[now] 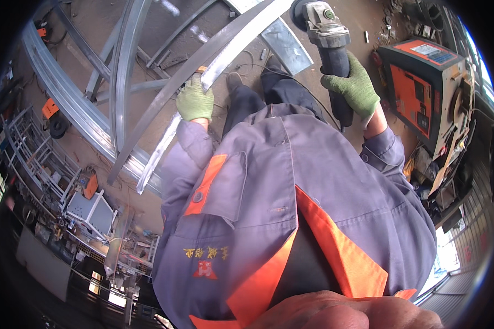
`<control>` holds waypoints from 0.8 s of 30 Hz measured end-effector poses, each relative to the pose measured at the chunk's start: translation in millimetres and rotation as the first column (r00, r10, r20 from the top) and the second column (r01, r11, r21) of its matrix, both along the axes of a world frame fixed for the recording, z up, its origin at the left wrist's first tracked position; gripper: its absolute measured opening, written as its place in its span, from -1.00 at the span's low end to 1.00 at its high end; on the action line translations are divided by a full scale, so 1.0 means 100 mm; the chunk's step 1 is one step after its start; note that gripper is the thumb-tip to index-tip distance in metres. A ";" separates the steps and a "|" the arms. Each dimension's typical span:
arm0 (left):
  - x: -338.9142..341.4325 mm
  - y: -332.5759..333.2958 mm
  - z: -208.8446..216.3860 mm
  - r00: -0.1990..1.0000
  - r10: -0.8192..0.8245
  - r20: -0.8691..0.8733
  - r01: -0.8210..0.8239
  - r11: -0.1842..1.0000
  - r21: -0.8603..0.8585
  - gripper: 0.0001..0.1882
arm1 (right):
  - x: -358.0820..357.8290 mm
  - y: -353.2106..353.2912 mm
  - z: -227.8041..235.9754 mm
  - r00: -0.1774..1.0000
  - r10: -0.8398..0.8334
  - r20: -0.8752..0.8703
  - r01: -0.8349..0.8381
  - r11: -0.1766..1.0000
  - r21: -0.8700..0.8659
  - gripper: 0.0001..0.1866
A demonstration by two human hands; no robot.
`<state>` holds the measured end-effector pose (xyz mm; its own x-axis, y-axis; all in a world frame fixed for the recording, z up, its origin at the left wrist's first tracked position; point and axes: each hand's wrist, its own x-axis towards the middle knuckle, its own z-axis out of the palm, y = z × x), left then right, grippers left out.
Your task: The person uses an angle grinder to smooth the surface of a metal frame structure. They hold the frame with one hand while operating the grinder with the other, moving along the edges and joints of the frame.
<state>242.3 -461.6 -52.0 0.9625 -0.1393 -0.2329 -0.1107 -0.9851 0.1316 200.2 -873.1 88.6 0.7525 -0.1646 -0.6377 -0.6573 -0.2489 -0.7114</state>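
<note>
My right hand (358, 90), in a green knitted glove, is wrapped round the dark body of an angle grinder (335, 61). The grinder's grey metal head (323, 19) points away from me, with its dark disc (298, 15) beside the far end of a curved metal profile (241, 41). That profile runs diagonally across the view, with a dull grey face and a bright face. Also gloved in green, my left hand (195, 102) is closed on the profile's near edge. A small orange-yellow piece (201, 69) shows at its fingertips; its kind cannot be made out.
More curved metal profiles (74, 101) lie to the left, crossing one another. A flat metal plate (288, 46) is beyond my feet. An orange and grey machine cabinet (420, 90) stands at right. A thin cable (307, 90) passes by my legs. Metal frames (38, 151) crowd the far left.
</note>
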 end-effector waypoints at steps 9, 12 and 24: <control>-0.18 0.83 0.22 0.745 -0.110 -0.658 -0.164 0.926 -0.340 -0.54 | -0.47 0.68 0.08 0.998 0.031 -0.049 -0.039 0.983 -0.178 -0.08; -0.23 0.88 0.20 0.738 -0.087 -0.669 -0.180 0.930 -0.319 -0.56 | -0.47 1.03 0.07 0.989 0.047 -0.142 -0.065 0.990 -0.123 -0.06; -0.19 0.83 0.22 0.795 -0.182 -0.579 -0.007 0.951 -0.308 -0.59 | -0.28 1.01 -0.05 0.978 0.098 -0.184 -0.165 0.905 -0.393 -0.16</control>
<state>223.1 -379.0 -29.9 0.6244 -0.3655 -0.6903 -0.0016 -0.8843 0.4668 172.3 -772.1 83.8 0.6817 -0.3394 -0.6482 -0.6926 -0.5848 -0.4222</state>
